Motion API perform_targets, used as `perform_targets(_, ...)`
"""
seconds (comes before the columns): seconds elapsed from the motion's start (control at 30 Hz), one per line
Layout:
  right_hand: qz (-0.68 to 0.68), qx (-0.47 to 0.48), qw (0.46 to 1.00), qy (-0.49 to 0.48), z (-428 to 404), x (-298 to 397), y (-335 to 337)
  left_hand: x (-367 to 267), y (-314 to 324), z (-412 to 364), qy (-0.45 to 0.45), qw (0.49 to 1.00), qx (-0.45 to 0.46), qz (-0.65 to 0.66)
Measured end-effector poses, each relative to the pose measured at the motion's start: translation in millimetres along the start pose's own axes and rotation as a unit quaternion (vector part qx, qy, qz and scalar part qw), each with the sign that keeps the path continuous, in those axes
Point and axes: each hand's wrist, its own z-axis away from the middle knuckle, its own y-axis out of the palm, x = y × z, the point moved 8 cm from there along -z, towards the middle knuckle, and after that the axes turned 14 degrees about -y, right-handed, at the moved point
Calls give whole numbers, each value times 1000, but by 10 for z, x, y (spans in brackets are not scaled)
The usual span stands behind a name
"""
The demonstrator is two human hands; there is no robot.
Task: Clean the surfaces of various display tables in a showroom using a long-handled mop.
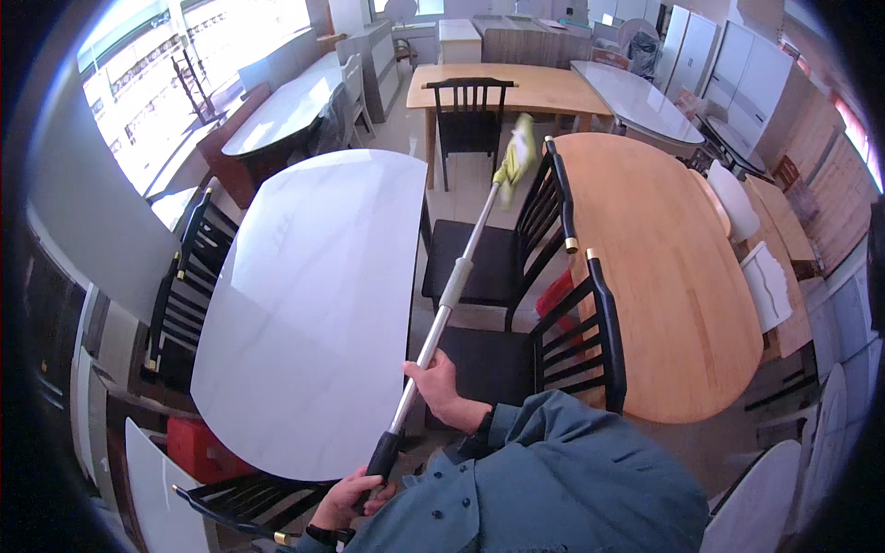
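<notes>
My left hand [350, 499] is closed around the black grip at the lower end of a telescopic metal pole [435, 330]. Higher up, my right hand [436, 384] grasps the bare shaft. The pole slants up and away, and at its far end a yellow-green cloth-like head [517, 156], slightly blurred, hangs in the air near the back of a black chair. Beneath my right hand lie the edge of a white marble-patterned table [311, 311] and a black chair seat [484, 363].
An oval wooden table [664, 276] stands on the right, with black chairs [608, 332] between it and the white table. More black chairs [181, 304] line the left side. A red box [200, 453] is at lower left. Further tables [511, 86] and white cabinets [747, 83] stand behind.
</notes>
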Motion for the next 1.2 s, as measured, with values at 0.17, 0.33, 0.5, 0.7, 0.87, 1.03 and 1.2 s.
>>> perform_targets(0.17, -103, -31, 994, 27, -284, -177, -247, -134, 126, -296, 16, 996, 81, 19)
perform_targets(0.33, -135, -57, 983, 112, -753, -893, -766, -473, 411, -836, -16, 997, 57, -47)
perform_targets(0.5, -105, -53, 983, 144, -657, -1098, -778, -348, 247, -1003, -63, 997, 39, -5)
perform_targets(0.7, -111, 10, 987, 112, -447, -599, -393, -357, 110, -507, -9, 995, 94, -23)
perform_targets(0.87, -121, 54, 991, 17, -479, 288, -302, -463, 220, -309, 40, 990, 124, -48)
perform_targets(1.03, -119, 78, 989, 47, -504, 92, -379, -404, 103, -397, 26, 995, 32, -93)
perform_targets(1.2, -62, 59, 965, 249, -152, -854, -608, -110, 70, -432, -50, 996, -78, -5)
